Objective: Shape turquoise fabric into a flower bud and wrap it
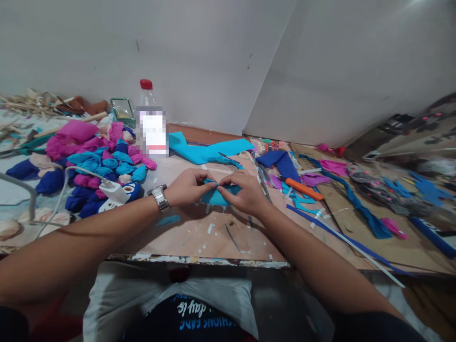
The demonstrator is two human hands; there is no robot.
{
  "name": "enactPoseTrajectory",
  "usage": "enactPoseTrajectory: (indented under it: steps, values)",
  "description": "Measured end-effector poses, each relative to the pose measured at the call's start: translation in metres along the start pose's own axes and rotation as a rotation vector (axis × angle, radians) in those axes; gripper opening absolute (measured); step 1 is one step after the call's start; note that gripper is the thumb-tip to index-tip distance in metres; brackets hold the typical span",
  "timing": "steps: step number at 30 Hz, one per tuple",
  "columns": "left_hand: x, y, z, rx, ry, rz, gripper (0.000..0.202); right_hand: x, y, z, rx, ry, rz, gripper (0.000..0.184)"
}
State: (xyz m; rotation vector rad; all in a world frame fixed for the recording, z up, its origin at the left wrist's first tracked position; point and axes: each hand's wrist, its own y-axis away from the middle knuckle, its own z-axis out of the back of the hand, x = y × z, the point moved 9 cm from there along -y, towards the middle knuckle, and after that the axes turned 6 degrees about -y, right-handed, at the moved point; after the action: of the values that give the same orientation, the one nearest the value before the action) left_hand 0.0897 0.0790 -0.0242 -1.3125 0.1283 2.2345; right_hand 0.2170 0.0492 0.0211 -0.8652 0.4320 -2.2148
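Pinching cloth [215, 197] between left hand [187, 186] and right hand [244, 192], fingertips closed on its top edge, flat on table [199, 237] at centre. Meeting fingertip to fingertip, watch [160, 198] on left wrist. From cloth: rolls [103, 161] at 9 o'clock, bottle [152, 128] at 11, orange tool [304, 189] at 3

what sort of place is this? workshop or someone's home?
Likely a small craft workbench, possibly at home. Cues: a heap of rolled pink and blue fabric pieces, cut fabric strips strewn over the plywood tabletop, and left hand and right hand pinching a teal fabric piece.
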Motion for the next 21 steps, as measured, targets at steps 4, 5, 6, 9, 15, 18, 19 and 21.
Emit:
enactPoseTrajectory:
  steps: [4,5,6,9,15,18,19,21]
  values:
    - [0.005,0.000,0.000,-0.001,0.006,0.030,0.034,-0.001,0.001,0.000,-0.009,-0.010,-0.008,0.006]
    - [0.004,0.000,-0.001,0.004,0.003,0.025,0.035,-0.001,0.001,0.000,-0.009,-0.015,-0.007,0.006]
    - [0.003,0.000,-0.001,0.008,-0.004,0.014,0.035,-0.001,0.001,0.000,-0.010,-0.021,-0.004,0.006]
    - [-0.004,0.002,0.000,0.002,-0.051,-0.039,0.034,-0.001,0.000,-0.001,-0.005,-0.032,-0.005,0.005]
    - [-0.012,0.003,0.003,-0.016,-0.084,-0.090,0.033,-0.001,0.000,0.001,-0.015,-0.029,-0.003,0.007]
    - [-0.009,0.002,0.007,-0.046,-0.096,-0.077,0.031,-0.005,0.001,0.004,-0.047,-0.013,-0.031,0.007]
    - [-0.007,0.002,0.009,-0.067,-0.101,-0.068,0.031,-0.006,0.001,0.006,-0.058,-0.008,-0.042,0.008]
    - [-0.005,0.001,0.012,-0.108,-0.100,-0.051,0.032,-0.009,0.001,0.007,-0.074,-0.003,-0.057,0.007]
